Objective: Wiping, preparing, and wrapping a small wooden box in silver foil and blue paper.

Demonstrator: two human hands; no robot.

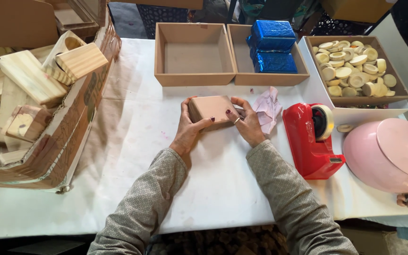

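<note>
Both hands, left hand (188, 126) and right hand (247, 123), grip a pink-papered block (212, 109); two blue parcels (273, 46) done at 1 o'clock, tape dispenser (313, 137) untouched at 3 o'clock.

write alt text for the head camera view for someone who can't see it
Both hands, left hand and right hand, grip a small pink-wrapped block on a white-covered table. A red tape dispenser and crumpled pink paper sit to the right; behind are an empty tray, a tray with blue-wrapped parcels, and a tray of wooden discs.
</note>
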